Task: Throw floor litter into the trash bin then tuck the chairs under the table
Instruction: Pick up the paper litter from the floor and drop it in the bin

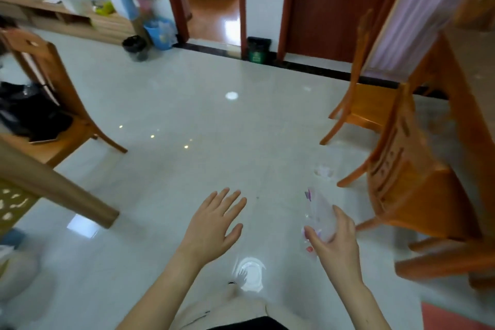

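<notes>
while the right hand (pixel 334 241) is pinching a clear plastic wrapper (pixel 320 209), its long axis pointing away, the left hand (pixel 214 220) is hovering spread and empty; the black trash bin (pixel 135 48) is standing far ahead, to the left.

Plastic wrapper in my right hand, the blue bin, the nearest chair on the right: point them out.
plastic wrapper (pixel 320 215): head view, its clear middle.
blue bin (pixel 157 39): head view, its front wall.
nearest chair (pixel 393 154): head view, its slatted backrest.
</notes>
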